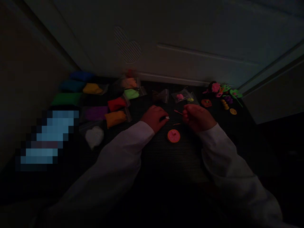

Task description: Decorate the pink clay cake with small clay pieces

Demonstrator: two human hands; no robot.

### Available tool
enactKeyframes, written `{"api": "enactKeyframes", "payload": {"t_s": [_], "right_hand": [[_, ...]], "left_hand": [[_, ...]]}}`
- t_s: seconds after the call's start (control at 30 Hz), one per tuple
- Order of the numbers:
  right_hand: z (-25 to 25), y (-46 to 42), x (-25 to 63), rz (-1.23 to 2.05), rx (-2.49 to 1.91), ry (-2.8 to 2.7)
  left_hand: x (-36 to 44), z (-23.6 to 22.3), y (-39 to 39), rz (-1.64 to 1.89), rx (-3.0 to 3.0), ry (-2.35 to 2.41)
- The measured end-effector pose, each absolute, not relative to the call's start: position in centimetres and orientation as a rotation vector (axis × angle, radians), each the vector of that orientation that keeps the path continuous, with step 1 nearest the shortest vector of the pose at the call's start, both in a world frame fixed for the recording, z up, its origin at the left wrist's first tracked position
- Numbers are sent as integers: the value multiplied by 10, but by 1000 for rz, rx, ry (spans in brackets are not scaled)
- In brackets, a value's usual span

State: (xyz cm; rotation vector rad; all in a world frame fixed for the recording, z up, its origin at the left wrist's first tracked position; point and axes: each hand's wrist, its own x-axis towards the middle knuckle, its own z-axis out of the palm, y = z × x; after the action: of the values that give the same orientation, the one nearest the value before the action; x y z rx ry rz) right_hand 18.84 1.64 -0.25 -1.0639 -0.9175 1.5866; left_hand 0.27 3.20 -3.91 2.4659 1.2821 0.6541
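Observation:
In the dim head view, my left hand (155, 117) is closed, with a small white bit of clay (167, 117) at its fingertips. My right hand (199, 116) is raised a little to the right, its fingers pressed together; whatever they may hold is hidden. Between the two hands a small pink tool (177, 111) lies on the dark table, its end close to my right fingers. A thin light stick or strip (176, 124) rests nearer to me. Below it sits a round pink clay disc (174, 136) with an orange rim and small bits on top.
To the left lie several bags of coloured clay, among them orange (116, 119), red (117, 104), purple (96, 113) and white (94, 136). A blurred bright screen-like shape (51, 136) is at far left. Clay flowers (216, 87) and small shaped pieces (206, 103) lie back right, before a white panel (190, 31).

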Motion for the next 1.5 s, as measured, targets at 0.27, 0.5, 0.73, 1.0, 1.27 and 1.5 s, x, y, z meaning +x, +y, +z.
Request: {"api": "enactKeyframes", "payload": {"t_s": [0.27, 0.5, 0.73, 1.0, 1.27, 1.5], "right_hand": [[-5, 18, 190, 1619, -1119, -920], [-3, 16, 189, 1610, -1054, -961], [-4, 17, 188, 1494, -1097, -1018], [-6, 8, 179, 1212, -1191, -1222], [-1, -7, 169, 834, -1258, -1605], [2, -11, 170, 735, -1261, -1789]], "left_hand": [[2, -40, 32, 687, 2465, 1273], [3, -41, 30, 738, 2474, 1282], [3, -39, 29, 825, 2473, 1279], [11, -10, 7, 1303, 2323, 1139], [18, -8, -1, 1383, 2251, 1127], [17, -9, -2, 1447, 2229, 1165]]}}
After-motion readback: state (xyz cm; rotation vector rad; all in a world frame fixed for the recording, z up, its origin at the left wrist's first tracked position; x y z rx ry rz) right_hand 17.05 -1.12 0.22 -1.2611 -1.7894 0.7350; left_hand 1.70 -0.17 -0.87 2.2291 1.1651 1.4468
